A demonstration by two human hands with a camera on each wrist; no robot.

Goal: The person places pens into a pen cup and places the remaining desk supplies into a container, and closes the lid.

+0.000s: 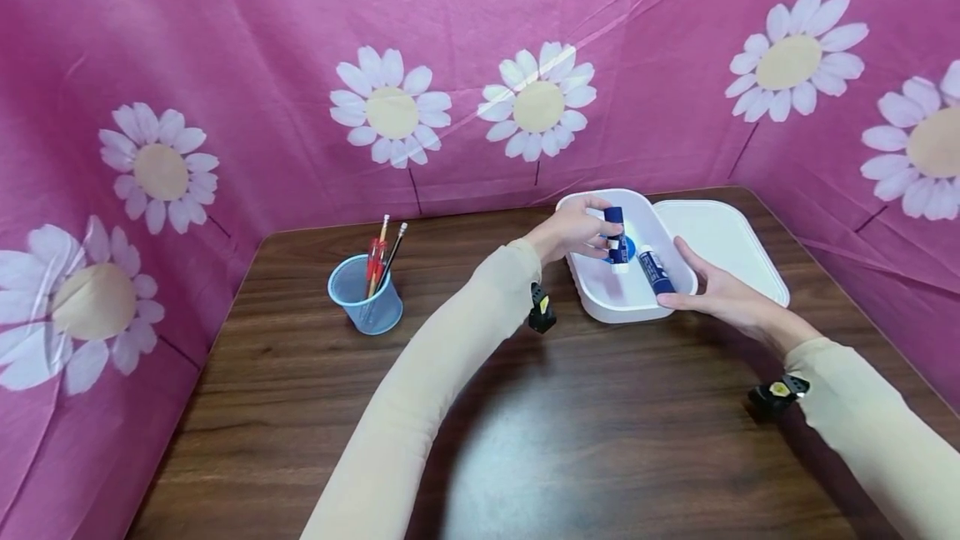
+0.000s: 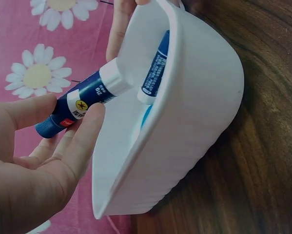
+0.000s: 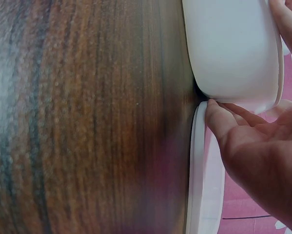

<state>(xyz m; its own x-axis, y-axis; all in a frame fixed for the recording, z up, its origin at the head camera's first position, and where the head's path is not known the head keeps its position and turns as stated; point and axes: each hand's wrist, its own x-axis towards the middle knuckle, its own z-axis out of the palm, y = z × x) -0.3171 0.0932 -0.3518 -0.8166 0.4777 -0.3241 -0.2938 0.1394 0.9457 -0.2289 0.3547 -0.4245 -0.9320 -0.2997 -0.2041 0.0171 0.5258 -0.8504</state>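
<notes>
My left hand (image 1: 573, 230) is above the white plastic box (image 1: 618, 307), pinching a dark blue glue stick (image 2: 85, 101) between thumb and fingers. The stick's white end points downward in the head view. Another blue glue stick (image 1: 655, 272) lies in the box, towards its right wall. Behind the held stick is a blue round item (image 1: 630, 247) on the box floor, partly hidden, its kind unclear. At the box's right end, my right hand (image 1: 716, 294) holds the corner, thumb at the near rim and fingers along the outside (image 3: 221, 117).
To the right of the box lies a flat white lid (image 1: 723, 244), partly behind the right hand. A light blue mesh cup (image 1: 367, 311) with pencils and red-topped pens stands at the left. The brown wooden table (image 1: 585, 440) meets a pink flowered cloth (image 1: 285, 107) behind.
</notes>
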